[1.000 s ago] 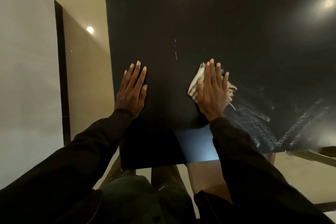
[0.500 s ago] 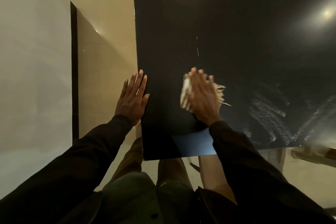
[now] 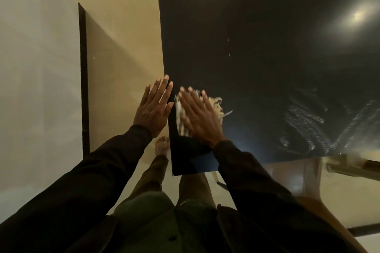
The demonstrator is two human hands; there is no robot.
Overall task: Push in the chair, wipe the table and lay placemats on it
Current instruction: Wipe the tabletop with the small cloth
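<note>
right hand (image 3: 200, 118) flat on cloth (image 3: 213, 104) — black table (image 3: 257, 37)

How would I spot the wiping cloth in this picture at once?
Find the big black table; near its left edge the right hand lies flat. The cloth is the pale bundle under that hand, its frayed fringe poking out to the right, unlike the flat smears farther right.

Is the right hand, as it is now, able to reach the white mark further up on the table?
Probably yes. Only bare table lies between the right hand, flat on the cloth, and the mark, and nothing stands in the way. The person may have to lean forward.
</note>
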